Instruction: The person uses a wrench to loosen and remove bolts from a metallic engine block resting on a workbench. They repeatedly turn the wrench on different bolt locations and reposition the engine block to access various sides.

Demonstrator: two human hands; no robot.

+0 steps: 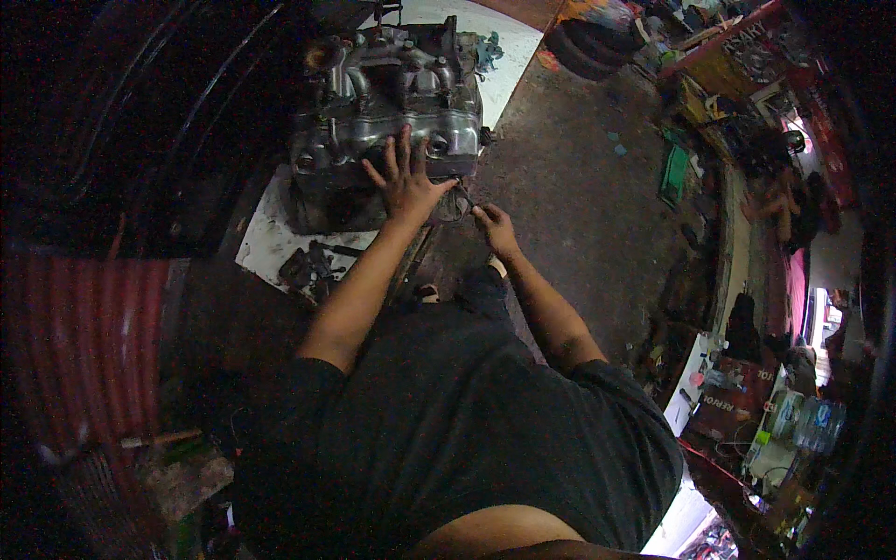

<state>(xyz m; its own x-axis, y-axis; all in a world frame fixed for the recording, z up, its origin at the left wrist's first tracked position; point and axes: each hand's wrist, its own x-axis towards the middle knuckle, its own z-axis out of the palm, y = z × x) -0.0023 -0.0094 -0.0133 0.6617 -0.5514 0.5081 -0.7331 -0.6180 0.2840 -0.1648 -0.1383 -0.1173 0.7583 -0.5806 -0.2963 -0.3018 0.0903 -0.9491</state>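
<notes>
A grey metal engine (401,117) with a cast cover on top stands in front of me. My left hand (408,182) lies on its near side with the fingers spread, and the thumb reaches right toward the engine's lower right corner. Close by, my right hand (495,229) is closed around a thin dark hand tool (466,196). The tool's far end meets the engine's near right corner beside my left thumb. Its exact kind is too small and dark to make out. A thin loop, perhaps wire, hangs just left of the tool.
The engine rests on a white board (266,229), with dark metal parts (317,266) on its near left. A green object (673,170) lies on the floor to the right. Cluttered shelves and clear plastic bottles (821,425) line the right side. Red corrugated sheet (89,327) stands left.
</notes>
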